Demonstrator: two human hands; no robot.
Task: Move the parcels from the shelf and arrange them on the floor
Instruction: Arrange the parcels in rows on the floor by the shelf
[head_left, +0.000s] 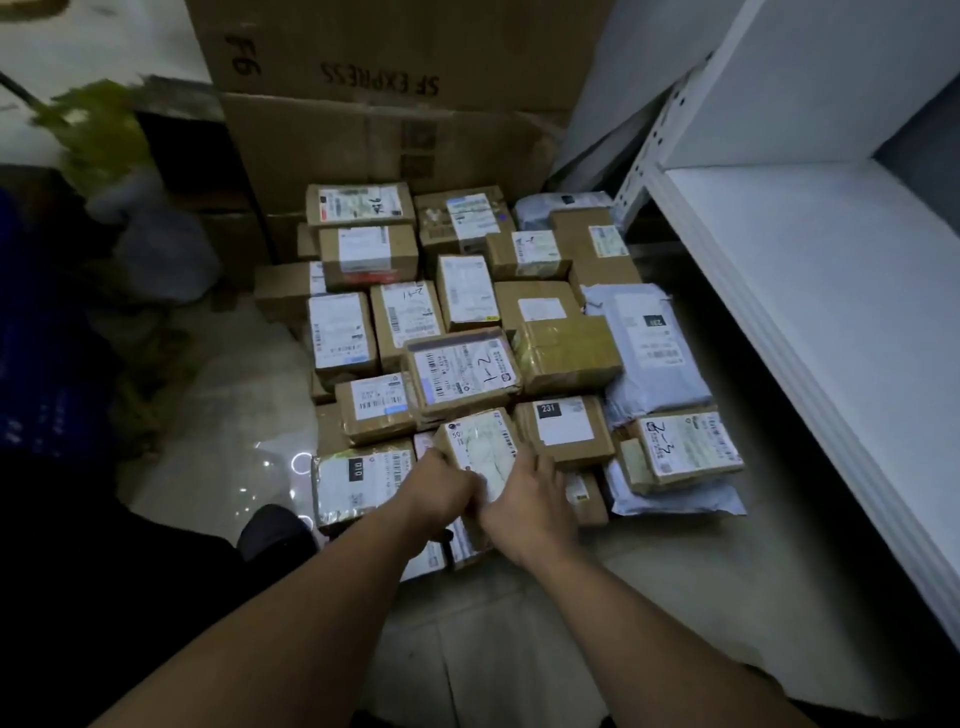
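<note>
Several brown cardboard parcels and grey mailer bags lie packed together on the floor. At the near edge of the pile, a small brown parcel with a white label (480, 441) sits tilted between both my hands. My left hand (441, 493) grips its left side with curled fingers. My right hand (530, 499) holds its right side, fingers wrapped over the edge. A parcel marked "1-2" (462, 371) lies just behind it, and one marked "231" (563, 428) to its right. The white shelf (810, 270) at the right shows bare boards.
Large stacked cartons (395, 104) stand behind the pile. A grey mailer bag (649, 343) lies by the shelf. A green plant (98, 135) and dark bags fill the left side. My dark shoe (275, 530) is on the glossy floor left of the pile.
</note>
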